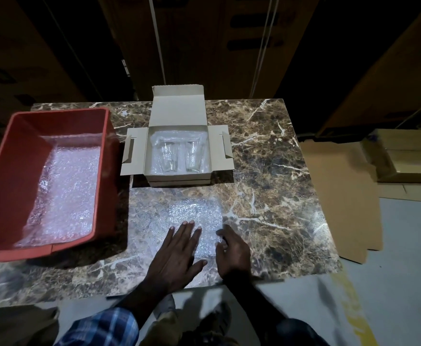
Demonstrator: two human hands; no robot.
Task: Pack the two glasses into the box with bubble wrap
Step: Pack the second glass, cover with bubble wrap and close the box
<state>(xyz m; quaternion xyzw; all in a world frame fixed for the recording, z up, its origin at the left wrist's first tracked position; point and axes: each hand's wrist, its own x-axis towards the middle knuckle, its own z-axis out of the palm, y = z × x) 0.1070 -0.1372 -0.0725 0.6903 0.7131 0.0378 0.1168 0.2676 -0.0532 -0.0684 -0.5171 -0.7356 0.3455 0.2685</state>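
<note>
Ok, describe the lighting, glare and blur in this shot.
Head view: a narrow pool of light covers the marble-patterned table; the surroundings sink into darkness. Glare whitens the clear bubble wrap sheet and the red plastic bin's lining. The right hand is slightly motion-blurred; wide-angle distortion bends the table's edges.

Worktop (267, 156): glossy brown marble, white veins. Box (177, 108): matt grey cardboard. Glasses (179, 156): clear, shiny. Bubble wrap sheet (194, 213): glinting clear plastic. Crate (2, 171): smooth red plastic, bubble-wrap lined.
</note>
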